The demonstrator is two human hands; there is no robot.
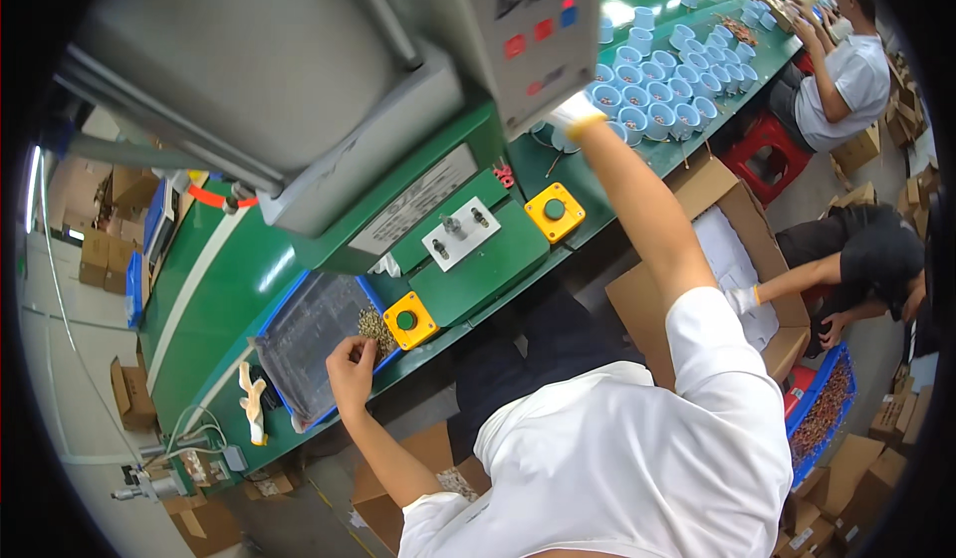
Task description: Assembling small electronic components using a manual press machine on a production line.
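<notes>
My bare left hand [351, 371] is at the near edge of a blue tray [299, 411], beside a heap of small brass-coloured parts [375, 329]. Its fingers are curled together, and whatever they may hold is too small to make out. My right hand [576, 117], in a white glove with a yellow cuff, reaches past the machine's control box [538, 30] to the nearest light-blue cups [633, 118]. The box and blur hide its fingers. Between my arms stands a green press with a metal fixture plate [460, 231] carrying small dark posts.
Yellow button boxes [555, 212] [411, 321] flank the fixture. A white glove [251, 404] lies left of the tray. An open carton [712, 195] stands by my right arm, with a co-worker's gloved hand [742, 299] at it. Another person sits farther right near a red stool [767, 160].
</notes>
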